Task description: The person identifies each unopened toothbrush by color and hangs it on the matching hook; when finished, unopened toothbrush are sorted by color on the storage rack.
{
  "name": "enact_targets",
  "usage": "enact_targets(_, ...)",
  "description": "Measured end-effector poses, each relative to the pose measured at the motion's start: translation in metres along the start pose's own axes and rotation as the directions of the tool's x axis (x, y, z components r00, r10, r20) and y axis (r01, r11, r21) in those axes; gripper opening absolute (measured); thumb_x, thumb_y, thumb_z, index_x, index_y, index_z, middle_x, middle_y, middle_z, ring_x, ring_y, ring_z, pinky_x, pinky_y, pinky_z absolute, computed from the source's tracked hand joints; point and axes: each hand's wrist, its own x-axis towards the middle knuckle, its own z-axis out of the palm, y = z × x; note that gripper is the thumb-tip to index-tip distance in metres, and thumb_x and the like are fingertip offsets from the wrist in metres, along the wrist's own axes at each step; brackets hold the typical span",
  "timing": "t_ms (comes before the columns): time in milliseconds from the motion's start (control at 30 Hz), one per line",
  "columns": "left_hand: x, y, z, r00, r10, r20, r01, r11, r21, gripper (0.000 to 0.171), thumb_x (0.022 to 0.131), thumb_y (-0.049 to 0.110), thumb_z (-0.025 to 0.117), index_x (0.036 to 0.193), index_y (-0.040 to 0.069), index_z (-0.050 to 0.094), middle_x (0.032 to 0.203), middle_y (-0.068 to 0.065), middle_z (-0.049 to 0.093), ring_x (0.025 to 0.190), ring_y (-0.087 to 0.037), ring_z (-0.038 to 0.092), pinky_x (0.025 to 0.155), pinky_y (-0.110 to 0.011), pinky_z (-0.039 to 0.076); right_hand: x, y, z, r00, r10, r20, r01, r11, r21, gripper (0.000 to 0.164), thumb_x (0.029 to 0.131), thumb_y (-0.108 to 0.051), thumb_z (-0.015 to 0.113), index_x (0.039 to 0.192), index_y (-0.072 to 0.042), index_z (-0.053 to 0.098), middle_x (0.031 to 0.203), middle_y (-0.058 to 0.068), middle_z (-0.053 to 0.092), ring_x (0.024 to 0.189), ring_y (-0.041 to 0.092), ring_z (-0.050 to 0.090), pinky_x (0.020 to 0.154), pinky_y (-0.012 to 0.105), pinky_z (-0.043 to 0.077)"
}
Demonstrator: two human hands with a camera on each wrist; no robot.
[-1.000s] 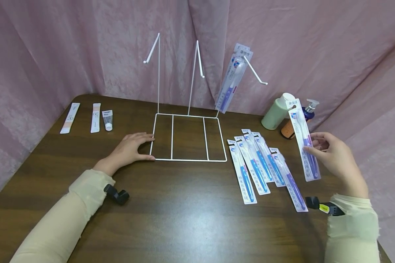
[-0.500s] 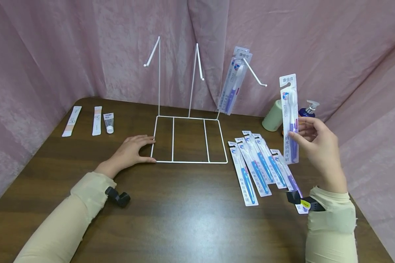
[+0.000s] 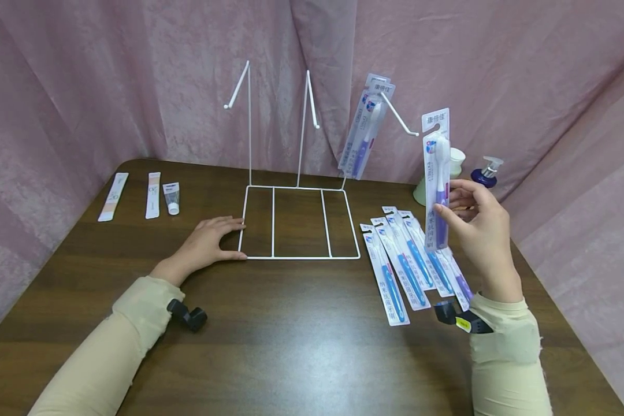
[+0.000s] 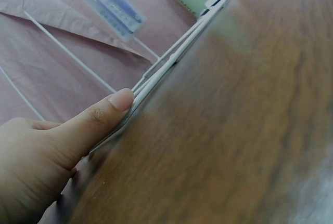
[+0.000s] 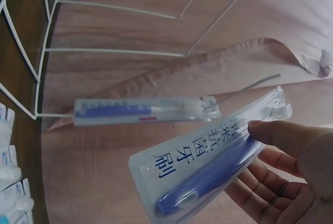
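The right hand (image 3: 479, 231) pinches a packaged purple toothbrush (image 3: 437, 184) upright just to its left; farther left, I see the left hand (image 3: 200, 245) spread, touching the white wire rack (image 3: 301, 258).

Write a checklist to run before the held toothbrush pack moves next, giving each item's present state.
1. Right hand grips the toothbrush pack: ok.
2. Pack's top uncovered by the hand: ok.
3. Left hand touches the white rack: ok.
4. Outer end of the hook bare, past the hung packs: ok.
5. Held pack hung on that hook: not ok.
6. Exact count of hung packs: cannot tell; they overlap.
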Motion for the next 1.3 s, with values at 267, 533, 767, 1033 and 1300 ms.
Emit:
enact_targets(267,-0.001,0.0,0.0,1.0,-0.002,0.001,0.002,1.0,-0.006,0.081,0.073,0.055,0.076,0.138,0.011,0.053,0.15,-0.013,0.044,0.141,-0.036,0.033,0.113,-0.061,0.021,0.001,-0.005,0.01,1.0,-0.006,-0.006,0.007,1.0,0.027,0.046,0.083,-0.011,0.074,0.126,-0.004,0.058,0.104,0.007,0.062,0.082,-0.01,0.054,0.072,0.001,0.044)
enact_targets(533,0.0,0.0,0.0,1.0,-0.004,0.002,0.004,1.0,-0.007,0.082,0.073,0.055,0.076,0.138,0.011,0.053,0.15,-0.012,0.044,0.141,-0.036,0.033,0.113,-0.062,0.021,0.002,-0.008,0.019,1.0,-0.015,0.006,0.015,0.999,0.037,0.045,0.084,-0.01,0.074,0.124,0.0,0.057,0.101,0.013,0.063,0.084,-0.006,0.053,0.074,0.001,0.044)
enact_targets(767,-0.001,0.0,0.0,1.0,-0.006,-0.002,0.006,1.0,-0.009,0.082,0.073,0.056,0.076,0.138,0.011,0.053,0.149,-0.012,0.044,0.141,-0.036,0.033,0.113,-0.061,0.021,0.002,-0.006,0.03,0.999,-0.046,0.01,0.045,0.998,0.051,0.044,0.083,-0.006,0.074,0.123,0.003,0.057,0.1,0.017,0.062,0.084,-0.007,0.053,0.073,0.0,0.044)
enact_targets(1033,-0.001,0.0,0.0,1.0,0.004,-0.014,-0.004,1.0,-0.001,0.082,0.072,0.056,0.076,0.137,0.011,0.054,0.149,-0.012,0.045,0.141,-0.036,0.034,0.113,-0.062,0.021,0.006,-0.002,0.055,0.997,-0.062,-0.041,0.066,0.99,0.121,0.043,0.082,-0.006,0.074,0.121,0.005,0.059,0.099,0.019,0.064,0.083,-0.005,0.055,0.071,-0.001,0.045)
enact_targets(1300,-0.001,0.0,0.002,1.0,0.005,-0.015,-0.005,1.0,0.008,0.082,0.072,0.057,0.075,0.137,0.012,0.054,0.149,-0.011,0.045,0.141,-0.036,0.035,0.113,-0.061,0.022,0.018,0.003,0.084,0.994,-0.011,-0.112,0.034,0.978,0.205,0.044,0.081,-0.005,0.075,0.121,0.006,0.059,0.103,0.021,0.064,0.083,0.003,0.057,0.07,0.001,0.046)
